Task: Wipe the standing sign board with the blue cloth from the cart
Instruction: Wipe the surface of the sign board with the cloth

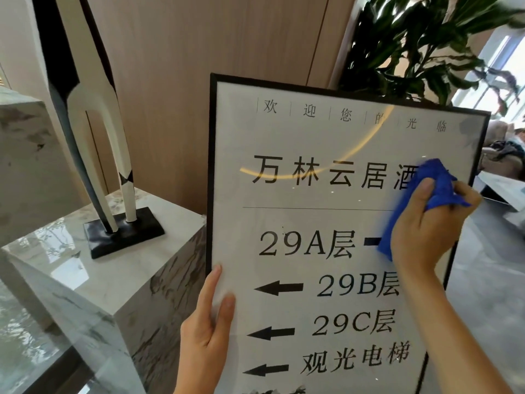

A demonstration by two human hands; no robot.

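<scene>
The sign board [326, 223] stands tilted beside the marble pedestal [136, 251], its left frame edge almost touching the pedestal's right corner; the left hand [208, 331] grips this left edge low down, thumb on the glass front and fingers going behind the frame; the right hand [426, 223] has its fingers closed on the blue cloth [426, 189] and presses it on the glass near the right edge; a black and white sculpture [108, 155] stands on the pedestal; a leafy plant [420, 46] rises behind the top edge; grey floor [488, 265] lies open to the right.
</scene>
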